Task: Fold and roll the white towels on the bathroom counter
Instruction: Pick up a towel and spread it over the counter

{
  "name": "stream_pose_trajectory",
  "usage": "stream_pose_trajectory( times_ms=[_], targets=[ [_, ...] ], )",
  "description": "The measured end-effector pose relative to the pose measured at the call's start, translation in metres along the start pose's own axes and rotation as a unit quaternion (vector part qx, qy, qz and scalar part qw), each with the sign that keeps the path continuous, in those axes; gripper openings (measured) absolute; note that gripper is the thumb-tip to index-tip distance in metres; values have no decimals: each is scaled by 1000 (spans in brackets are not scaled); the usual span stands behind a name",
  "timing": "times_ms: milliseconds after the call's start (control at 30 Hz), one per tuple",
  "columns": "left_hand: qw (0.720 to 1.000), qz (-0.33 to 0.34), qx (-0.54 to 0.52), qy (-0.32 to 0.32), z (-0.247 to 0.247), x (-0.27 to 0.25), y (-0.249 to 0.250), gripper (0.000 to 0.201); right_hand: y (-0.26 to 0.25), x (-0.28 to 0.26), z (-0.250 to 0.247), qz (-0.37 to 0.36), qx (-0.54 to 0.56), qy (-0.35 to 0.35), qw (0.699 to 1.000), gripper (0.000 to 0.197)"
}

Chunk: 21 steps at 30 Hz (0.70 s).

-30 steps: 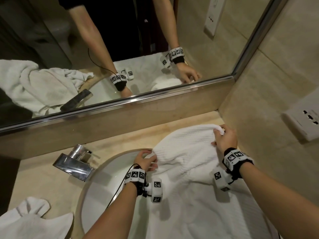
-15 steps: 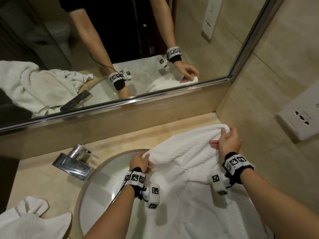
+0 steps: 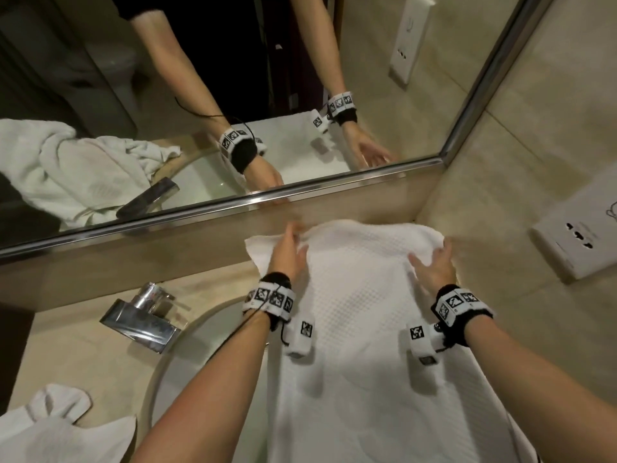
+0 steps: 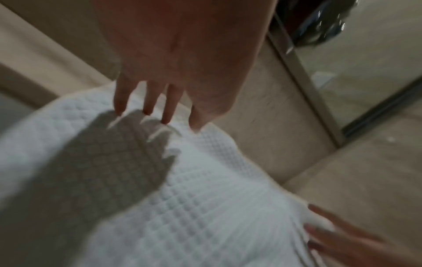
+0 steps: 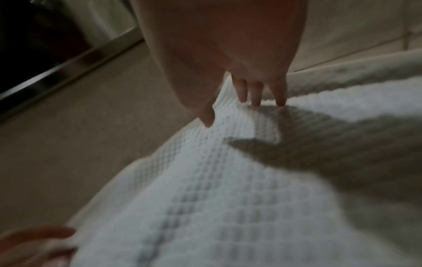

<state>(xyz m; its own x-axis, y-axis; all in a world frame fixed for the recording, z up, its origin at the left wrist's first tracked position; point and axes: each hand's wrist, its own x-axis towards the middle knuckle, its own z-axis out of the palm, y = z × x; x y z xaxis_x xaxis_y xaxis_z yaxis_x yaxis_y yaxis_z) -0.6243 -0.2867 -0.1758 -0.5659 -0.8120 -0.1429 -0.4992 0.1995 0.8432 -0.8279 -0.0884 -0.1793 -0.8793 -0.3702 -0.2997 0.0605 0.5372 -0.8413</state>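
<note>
nearest you, at the bottom left of the head view, a crumpled white towel (image 3: 50,429) lies on the beige surface (image 3: 76,355). just beside it is the round white sink (image 3: 187,369); its right part is covered by the waffle-weave white towel (image 3: 360,345), which runs from your near edge across the basin and on to the back of the surface, ending just short of the low stone ledge under the mirror (image 3: 233,95). whether anything sits inside the basin you cannot tell from here.

your forearms reach out over that towel. your left hand (image 3: 288,250) lies near its far left corner, fingers straight and a little spread; the left wrist view shows the fingertips (image 4: 146,110) down on the weave with nothing gripped. your right hand (image 3: 434,262) is at the far right edge, released too, fingers straight and splayed; the right wrist view shows its fingertips (image 5: 255,101) touching the cloth close to the edge. both wrist views are blurred, so finer contact cannot be read.

left of the towel, behind the sink, stands the chrome faucet (image 3: 143,322). on the right wall is a white socket plate (image 3: 574,238). farthest off, the mirror reflects your arms, the faucet and a heap of white towels.
</note>
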Motion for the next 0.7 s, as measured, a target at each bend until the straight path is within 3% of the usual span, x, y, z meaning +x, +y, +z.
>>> stream_pose_trajectory(
  times_ms=[67,133,200,267,333,400,467,533,600,700],
  targets=[
    [990,-50,113,-65,9,-14,-31,34,24,-2,1,-36,-105,-31,993,79],
    [962,-42,247,-106,10,-29,-60,42,46,-2,5,-82,-279,-101,952,72],
    [950,-8,297,-99,8,-38,-80,49,63,-4,10,-87,-398,-156,900,72],
    [948,13,309,-70,5,-46,-88,50,67,-4,13,-106,-427,-159,884,69],
    [947,17,319,-35,1,-53,-92,46,59,-3,12,-158,-404,-111,894,52],
    [947,8,321,-4,-6,-57,-96,43,40,0,11,-207,-323,-11,924,29],
    [947,3,320,9,-13,-59,-98,43,22,12,11,-228,-266,54,935,24],
    [946,3,323,10,-15,-59,-99,43,9,34,11,-205,-282,42,936,38],
    [946,-3,323,6,-16,-59,-98,44,-1,53,11,-138,-324,-15,936,53],
    [944,-1,329,-6,-16,-58,-99,45,-6,69,13,-75,-372,-75,922,56]
  ],
)
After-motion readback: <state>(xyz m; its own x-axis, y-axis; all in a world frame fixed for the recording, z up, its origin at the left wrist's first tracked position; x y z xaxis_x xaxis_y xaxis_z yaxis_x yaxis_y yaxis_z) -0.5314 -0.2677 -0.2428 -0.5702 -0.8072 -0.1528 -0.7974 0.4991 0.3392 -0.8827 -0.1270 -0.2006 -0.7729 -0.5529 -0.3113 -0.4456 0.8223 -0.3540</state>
